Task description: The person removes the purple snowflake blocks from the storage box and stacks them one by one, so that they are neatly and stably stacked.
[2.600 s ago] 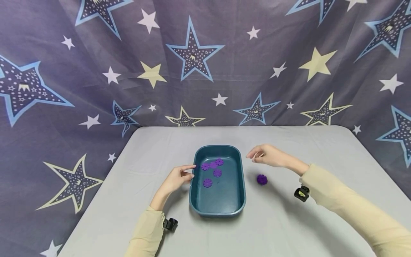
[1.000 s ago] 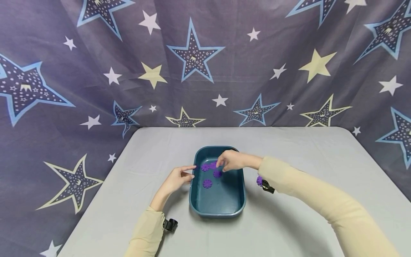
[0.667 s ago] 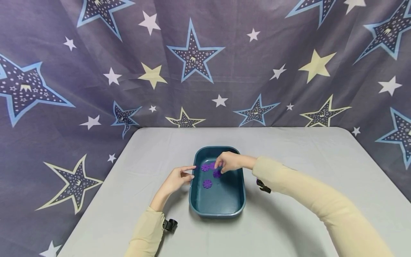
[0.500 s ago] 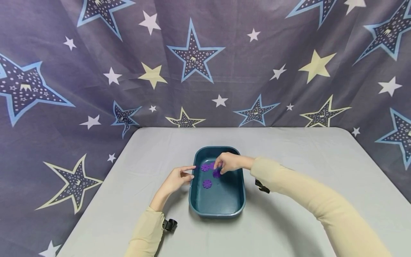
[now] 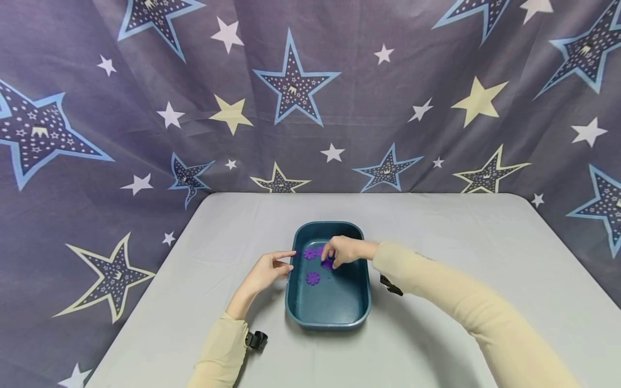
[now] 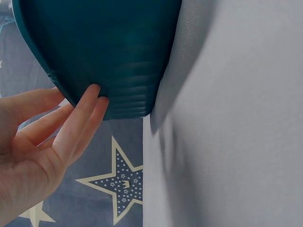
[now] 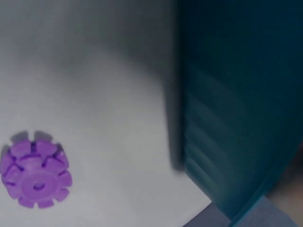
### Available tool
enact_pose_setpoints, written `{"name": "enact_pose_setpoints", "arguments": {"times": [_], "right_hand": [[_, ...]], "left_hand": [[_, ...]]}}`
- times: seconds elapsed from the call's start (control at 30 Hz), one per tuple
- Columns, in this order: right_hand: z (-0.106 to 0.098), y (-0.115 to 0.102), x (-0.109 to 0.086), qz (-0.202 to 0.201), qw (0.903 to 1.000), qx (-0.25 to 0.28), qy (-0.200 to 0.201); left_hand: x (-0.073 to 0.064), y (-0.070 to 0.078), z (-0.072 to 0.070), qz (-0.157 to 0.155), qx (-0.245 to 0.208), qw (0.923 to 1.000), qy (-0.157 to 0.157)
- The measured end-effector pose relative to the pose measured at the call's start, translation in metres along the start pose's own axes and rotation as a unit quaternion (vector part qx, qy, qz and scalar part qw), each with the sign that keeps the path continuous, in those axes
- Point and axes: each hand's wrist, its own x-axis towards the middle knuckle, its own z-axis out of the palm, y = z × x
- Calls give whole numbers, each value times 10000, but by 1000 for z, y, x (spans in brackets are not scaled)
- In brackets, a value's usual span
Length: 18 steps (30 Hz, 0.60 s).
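Note:
A deep teal tray (image 5: 335, 304) stands on the table. My left hand (image 5: 264, 271) rests at the tray's left side with extended fingers; the left wrist view shows fingertips (image 6: 94, 90) against its outer wall. My right hand (image 5: 345, 250) reaches over the right rim and pinches a purple toothed building disc (image 5: 326, 264), which looks tilted off the tray floor. Loose discs of the same kind lie inside: one (image 5: 309, 253) at the upper left, one (image 5: 312, 278) lower down, and another partly covered by my right fingers.
Outside the tray, in the right wrist view, purple discs joined in a cluster (image 7: 38, 175) lie on the table; my right arm hides them in the head view. A star-patterned curtain (image 5: 301, 140) hangs behind the table (image 5: 257, 215).
My right hand has come from above the table on the right into the tray, then slightly down and left, and now holds a disc, tipping it. My left hand has stayed at the tray's side.

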Motion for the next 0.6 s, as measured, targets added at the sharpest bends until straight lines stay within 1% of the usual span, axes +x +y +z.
{"name": "enact_pose_setpoints", "arguments": {"times": [0.1,0.2,0.37,0.43,0.5,0.6], "right_hand": [[4,1,2,-35,10000,-4,-15],[7,3,4,-41,10000,-45,-1],[10,5,6,2,10000,-91,27],[10,4,6,-38,9999,-123,48],[10,4,6,-80,9999,-139,65],[10,5,7,-97,9997,-202,45]], "left_hand": [[0,-1,0,31,20,10000,0],[-1,2,0,44,-47,10000,-34],[-8,18,-1,122,-152,9997,-116],[-10,22,-1,127,-149,9997,-133],[-9,21,-1,101,-133,9998,-134],[-5,12,-1,76,-88,9999,-126]]}}
